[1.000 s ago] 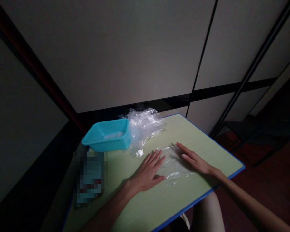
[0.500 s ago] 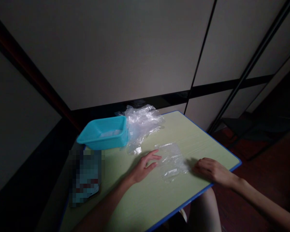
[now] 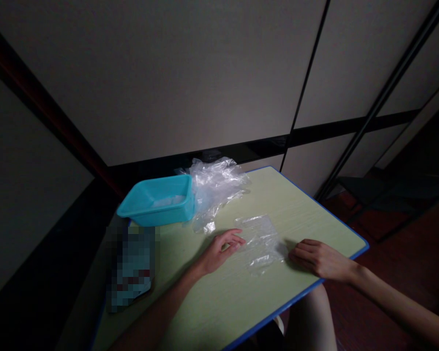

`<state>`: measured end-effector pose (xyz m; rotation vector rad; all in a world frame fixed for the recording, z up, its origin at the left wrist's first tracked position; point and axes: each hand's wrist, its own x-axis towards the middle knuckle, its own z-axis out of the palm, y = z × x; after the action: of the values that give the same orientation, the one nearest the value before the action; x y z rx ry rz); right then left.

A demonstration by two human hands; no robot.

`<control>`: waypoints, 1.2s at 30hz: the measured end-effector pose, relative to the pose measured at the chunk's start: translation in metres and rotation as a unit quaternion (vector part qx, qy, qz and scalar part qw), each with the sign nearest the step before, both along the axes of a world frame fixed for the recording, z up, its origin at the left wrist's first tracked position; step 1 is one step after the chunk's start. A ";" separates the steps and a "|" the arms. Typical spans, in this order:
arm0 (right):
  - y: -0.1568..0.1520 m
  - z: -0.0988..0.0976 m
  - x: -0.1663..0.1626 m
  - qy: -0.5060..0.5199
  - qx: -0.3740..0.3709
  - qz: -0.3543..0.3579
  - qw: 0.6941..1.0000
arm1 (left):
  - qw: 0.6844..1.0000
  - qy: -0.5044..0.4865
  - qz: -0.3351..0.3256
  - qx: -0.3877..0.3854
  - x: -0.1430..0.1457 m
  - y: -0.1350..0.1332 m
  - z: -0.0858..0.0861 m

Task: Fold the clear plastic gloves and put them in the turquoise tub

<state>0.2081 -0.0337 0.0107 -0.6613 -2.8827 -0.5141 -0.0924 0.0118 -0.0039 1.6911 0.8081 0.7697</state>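
A flat clear plastic bag (image 3: 261,241) lies on the pale green table (image 3: 205,302) between my hands. At its left edge is my left hand (image 3: 221,251), thumb and fingertips drawn together in a loose pinch on the plastic. My right hand (image 3: 310,256) rests on the table close to the bag's right edge, fingers curled under. Its fingertips are hidden, so anything inside them does not show. Beyond my left hand sits a crumpled heap of clear plastic bags (image 3: 219,185).
A turquoise plastic basin (image 3: 168,214) stands at the back left with some whitish material inside. A pixelated object (image 3: 131,273) lies on the left side. Behind the table rise pale cabinet panels (image 3: 190,87). The table has a blue edge (image 3: 278,310); my knee is below it.
My left thumb and fingers have come closer together at the bag's edge. My right hand has shifted very slightly left. The bag, heap and basin stay in place on the table.
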 end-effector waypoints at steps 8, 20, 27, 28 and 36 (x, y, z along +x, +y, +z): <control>0.002 -0.005 0.001 0.012 -0.001 -0.001 1.000 | 1.000 0.009 -0.003 0.000 0.000 0.001 0.000; 0.007 -0.013 0.003 0.086 -0.087 -0.004 0.992 | 1.000 0.010 0.007 0.009 0.001 0.000 0.000; 0.023 -0.016 0.001 0.082 -0.070 0.001 0.994 | 0.999 0.004 0.038 0.028 0.000 -0.001 0.000; 0.024 -0.015 -0.001 0.087 -0.075 0.001 0.993 | 0.998 0.006 0.051 0.033 0.000 -0.001 0.000; 0.031 -0.012 -0.005 0.114 -0.112 -0.007 0.987 | 0.994 0.037 0.101 0.031 0.003 -0.001 -0.001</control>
<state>0.2035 -0.0024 -0.0011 -0.7204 -2.7403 -0.1059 -0.0891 0.0105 -0.0049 1.7182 1.0278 0.8832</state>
